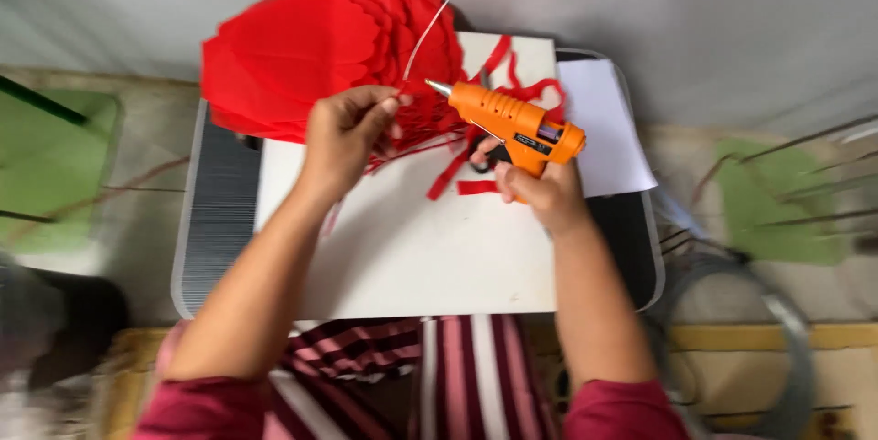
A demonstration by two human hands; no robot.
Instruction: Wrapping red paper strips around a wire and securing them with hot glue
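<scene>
My left hand [346,134] pinches a thin wire stem [426,35] and the gathered base of a big red paper flower [311,47], whose scalloped petals spread up and to the left. In my right hand [541,191] is an orange hot glue gun [514,124], gripped by its handle. Its metal nozzle points left, a short way from my left fingertips and the flower's base. Both hands hover over a white sheet [412,248] on a small lap table [212,220].
Red paper strips [476,175] and scraps lie on the white sheet, with another white paper [604,129] at the right. Green paper pieces [786,211] with thin wires lie on the floor at right, more green [55,166] at left. A coil of cable [777,330] sits lower right.
</scene>
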